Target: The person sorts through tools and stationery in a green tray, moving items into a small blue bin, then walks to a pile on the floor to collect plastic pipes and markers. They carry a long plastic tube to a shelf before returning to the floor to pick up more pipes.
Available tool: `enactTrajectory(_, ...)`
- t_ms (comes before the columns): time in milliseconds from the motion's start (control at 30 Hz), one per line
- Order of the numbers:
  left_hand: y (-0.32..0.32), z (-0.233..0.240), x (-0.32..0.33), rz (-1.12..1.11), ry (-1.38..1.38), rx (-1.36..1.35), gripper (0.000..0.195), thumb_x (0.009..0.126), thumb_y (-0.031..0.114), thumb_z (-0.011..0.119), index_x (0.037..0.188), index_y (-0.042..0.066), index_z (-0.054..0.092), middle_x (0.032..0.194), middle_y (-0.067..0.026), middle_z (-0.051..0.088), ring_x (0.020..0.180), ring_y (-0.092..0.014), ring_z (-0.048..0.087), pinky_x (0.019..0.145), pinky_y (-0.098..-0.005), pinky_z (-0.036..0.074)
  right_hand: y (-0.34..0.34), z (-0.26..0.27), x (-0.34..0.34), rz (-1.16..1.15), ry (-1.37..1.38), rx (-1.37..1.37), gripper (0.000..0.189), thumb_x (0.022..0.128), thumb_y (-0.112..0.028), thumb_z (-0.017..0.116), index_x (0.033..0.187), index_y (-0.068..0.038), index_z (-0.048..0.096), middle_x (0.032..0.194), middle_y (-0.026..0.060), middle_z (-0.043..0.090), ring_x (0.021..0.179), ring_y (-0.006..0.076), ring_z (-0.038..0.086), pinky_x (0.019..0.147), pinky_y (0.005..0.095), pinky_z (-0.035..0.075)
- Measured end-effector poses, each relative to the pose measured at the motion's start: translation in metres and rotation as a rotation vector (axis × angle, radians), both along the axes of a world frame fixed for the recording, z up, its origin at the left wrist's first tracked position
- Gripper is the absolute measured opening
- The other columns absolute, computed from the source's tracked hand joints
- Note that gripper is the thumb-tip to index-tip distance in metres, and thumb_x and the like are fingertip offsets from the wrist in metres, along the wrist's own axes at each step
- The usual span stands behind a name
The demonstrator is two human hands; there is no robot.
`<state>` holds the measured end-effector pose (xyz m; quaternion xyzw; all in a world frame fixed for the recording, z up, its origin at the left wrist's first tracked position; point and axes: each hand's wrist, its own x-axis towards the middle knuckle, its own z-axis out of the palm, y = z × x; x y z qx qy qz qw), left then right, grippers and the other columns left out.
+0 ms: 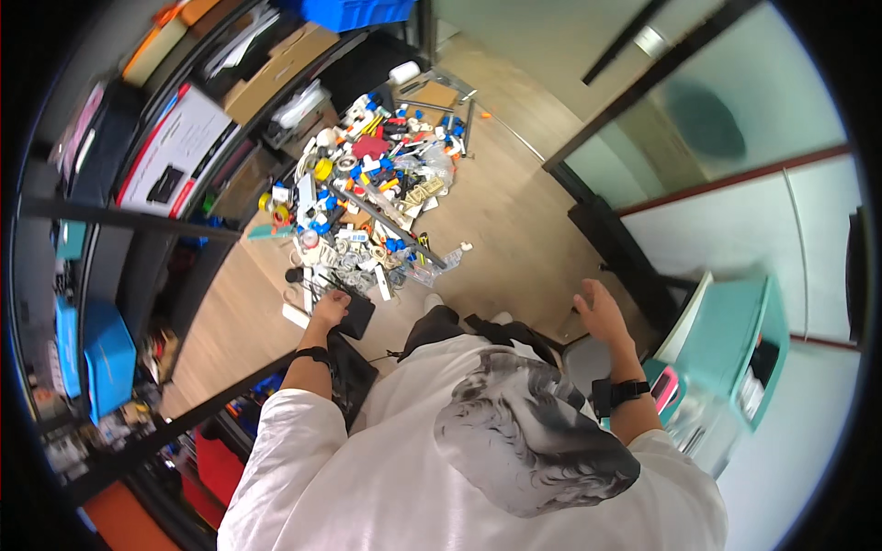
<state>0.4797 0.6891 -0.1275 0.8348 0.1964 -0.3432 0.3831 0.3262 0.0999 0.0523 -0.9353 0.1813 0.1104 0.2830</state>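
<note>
My left hand (331, 308) is at the near edge of a large heap of mixed parts on the floor. Its curled fingers grip a black boxy device (358, 317), with thin black rods showing just beyond the hand; part of the device is hidden. My right hand (598, 311) hangs in the air on the right, fingers apart and holding nothing. The heap holds white and blue pipe fittings (395, 244), a long grey bar (396, 224), yellow tape rolls (323, 169), a beige cord bundle (424, 193), a dark red piece (370, 146) and clear plastic bags (435, 164).
Black-framed shelving (131, 224) with boxes and a blue bin (109, 361) lines the left. A blue crate (358, 10) stands at the top. Teal bins (723, 344) are stacked at right, beside a frosted glass partition (730, 124). Wooden floor (517, 227) lies between.
</note>
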Motion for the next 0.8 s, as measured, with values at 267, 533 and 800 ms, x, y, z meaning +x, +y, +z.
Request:
enactTrajectory(267, -0.002, -0.024, -0.106, 0.303, 0.093, -0.111, 0.036, 0.092, 0.025, 0.067, 0.113, -0.003, 0.067, 0.097, -0.0157, 0.073, 0.077, -0.023, 0.072, 0.069, -0.034, 0.056, 0.026, -0.066, 0.15, 0.505, 0.372, 0.025, 0.046, 0.093, -0.035, 0.064, 0.126, -0.003, 0.058, 0.127, 0.0222, 0.063, 0.119, 0.0398, 0.06, 0.099, 0.0473, 0.048)
enactTrajectory(533, -0.029, -0.036, -0.171, 0.507, 0.11, -0.011, 0.036, 0.096, 0.029, 0.064, 0.117, 0.0, 0.064, 0.096, -0.0107, 0.071, 0.083, -0.021, 0.073, 0.057, -0.0309, 0.053, 0.102, -0.259, 0.304, 0.885, 0.587, 0.153, 0.045, 0.092, -0.031, 0.067, 0.125, -0.003, 0.059, 0.123, 0.0206, 0.067, 0.118, 0.0363, 0.062, 0.1, 0.0428, 0.05)
enactTrajectory(800, -0.118, -0.128, -0.137, 0.79, 0.137, -0.115, 0.031, 0.098, 0.022, 0.063, 0.117, -0.002, 0.063, 0.102, -0.0139, 0.072, 0.087, -0.022, 0.072, 0.074, -0.035, 0.055, 0.19, -0.488, 0.373, 0.935, 0.719, 0.02, 0.055, 0.09, -0.032, 0.068, 0.133, -0.002, 0.052, 0.134, 0.0248, 0.058, 0.126, 0.0397, 0.056, 0.105, 0.046, 0.046)
